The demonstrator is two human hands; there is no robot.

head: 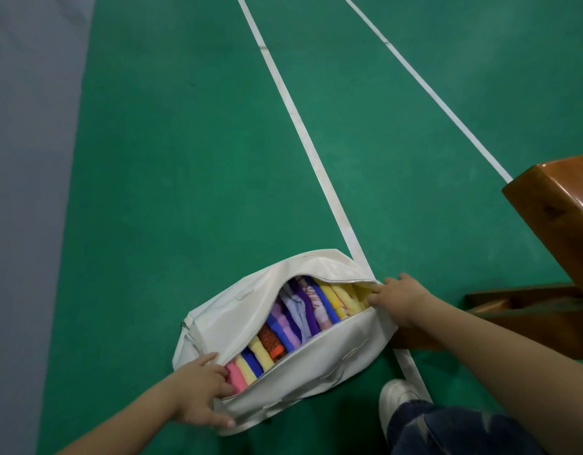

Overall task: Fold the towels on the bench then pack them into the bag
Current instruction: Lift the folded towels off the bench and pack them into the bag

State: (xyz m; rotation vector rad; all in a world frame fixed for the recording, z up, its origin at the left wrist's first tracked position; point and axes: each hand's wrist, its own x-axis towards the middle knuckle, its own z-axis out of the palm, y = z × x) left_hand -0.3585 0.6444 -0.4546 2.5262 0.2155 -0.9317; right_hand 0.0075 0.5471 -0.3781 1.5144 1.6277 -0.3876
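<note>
White bag (333, 353) lies unzipped on green floor (185, 192), beside the wooden surface (552, 205). Folded towels (296, 320) stand packed in a row inside. Left grip (201, 395) is clamped on the bag's near lip, fingers inside. Right grip (398, 297) pinches the far zipper end.

Bag (333, 353): smooth, matt off-white cloth with a metal-toothed zip (341, 280). Towels (283, 326): soft, napped cloth. Tabletop (559, 192): glossy varnished wood. Floor (185, 159): matt green, finely textured, with smooth white lines (303, 133).
</note>
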